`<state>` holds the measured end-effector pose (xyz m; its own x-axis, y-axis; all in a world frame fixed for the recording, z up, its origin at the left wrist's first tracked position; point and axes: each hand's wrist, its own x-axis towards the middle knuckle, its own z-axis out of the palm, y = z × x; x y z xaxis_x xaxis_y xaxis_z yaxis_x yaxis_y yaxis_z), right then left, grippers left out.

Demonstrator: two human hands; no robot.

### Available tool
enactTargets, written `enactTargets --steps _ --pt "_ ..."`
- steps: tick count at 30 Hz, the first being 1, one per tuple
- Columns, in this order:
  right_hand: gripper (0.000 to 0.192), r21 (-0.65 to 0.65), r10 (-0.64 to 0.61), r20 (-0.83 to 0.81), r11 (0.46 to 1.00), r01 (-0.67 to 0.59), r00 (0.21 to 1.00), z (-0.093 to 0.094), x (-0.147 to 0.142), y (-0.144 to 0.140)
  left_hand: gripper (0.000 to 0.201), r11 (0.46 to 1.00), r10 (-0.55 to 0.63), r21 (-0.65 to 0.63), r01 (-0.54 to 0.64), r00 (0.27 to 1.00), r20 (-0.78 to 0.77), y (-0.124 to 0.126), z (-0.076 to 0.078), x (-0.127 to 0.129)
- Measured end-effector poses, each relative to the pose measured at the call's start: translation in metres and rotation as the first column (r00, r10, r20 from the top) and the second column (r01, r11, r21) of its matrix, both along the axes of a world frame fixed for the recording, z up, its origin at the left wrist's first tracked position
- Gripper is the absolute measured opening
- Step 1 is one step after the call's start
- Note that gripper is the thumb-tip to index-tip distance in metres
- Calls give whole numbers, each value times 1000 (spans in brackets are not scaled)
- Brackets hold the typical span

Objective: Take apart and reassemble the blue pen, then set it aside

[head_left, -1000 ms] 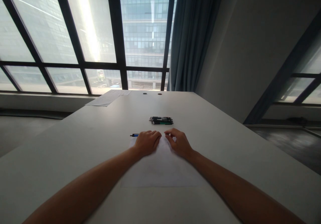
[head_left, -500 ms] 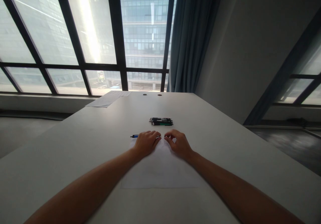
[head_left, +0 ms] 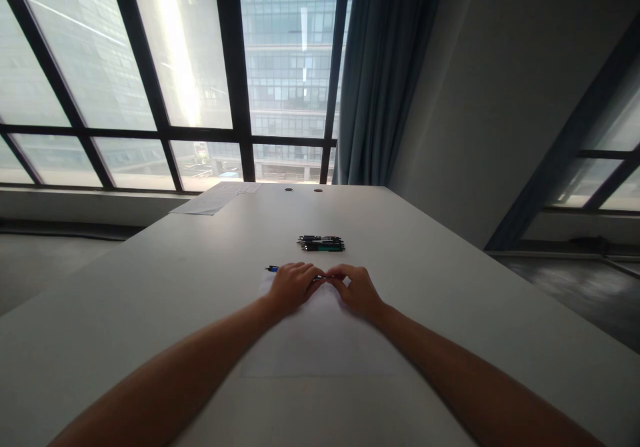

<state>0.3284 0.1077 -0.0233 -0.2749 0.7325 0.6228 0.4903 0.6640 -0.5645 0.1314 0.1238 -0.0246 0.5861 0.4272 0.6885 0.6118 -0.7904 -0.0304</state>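
My left hand is closed around a blue pen, whose dark end sticks out to the left past the knuckles. At the pen's right end, thumb and fingers of my right hand pinch a small dark pen tip piece, mostly hidden by the fingertips. The fingertips of both hands meet there, over the top part of a white sheet of paper. Just beyond the hands, several dark pens lie side by side in a small pile, one of them with a green barrel.
The white table stretches away toward the windows. Printed sheets lie at its far left edge. Two round dark discs are set near the far end. A blue curtain hangs behind the table.
My right hand has brought its small dark piece left against the pen's end, closing the gap between the hands. The pen and left hand have shifted slightly right.
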Motion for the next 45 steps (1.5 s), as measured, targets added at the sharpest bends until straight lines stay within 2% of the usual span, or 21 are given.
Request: enactTargets --steps 5,9,13,19,21,24,28,34,45 --pt "5 43 -31 26 999 30 999 1 -1 1 24 995 -48 91 44 998 44 1 0 0" --pt "8 74 21 18 997 -22 1000 3 -1 -1 27 993 -41 116 34 998 56 1 0 0" --pt "9 67 64 9 996 -64 998 7 -2 -4 32 997 -8 76 6 1000 24 2 -2 -1" --pt "8 -6 46 -9 999 -46 999 8 -6 -6 37 997 64 -36 -66 996 -57 -1 1 -1" --pt "8 1 3 -15 1000 -3 1000 6 -3 -1 38 992 91 -75 -97 993 -76 -3 4 0" --pt "9 46 -167 -18 985 168 986 2 11 16 34 976 155 -138 -169 982 -109 -7 8 2" --pt "12 71 -334 114 942 327 936 -6 36 39 23 941 224 -213 -264 955 -193 -9 11 4" --pt "12 88 -381 279 924 372 881 -12 42 47 27 907 248 -274 -321 931 -269 -11 13 6" --pt "12 154 -478 358 878 454 802 -12 44 48 30 896 253 -294 -334 926 -280 -14 15 7"
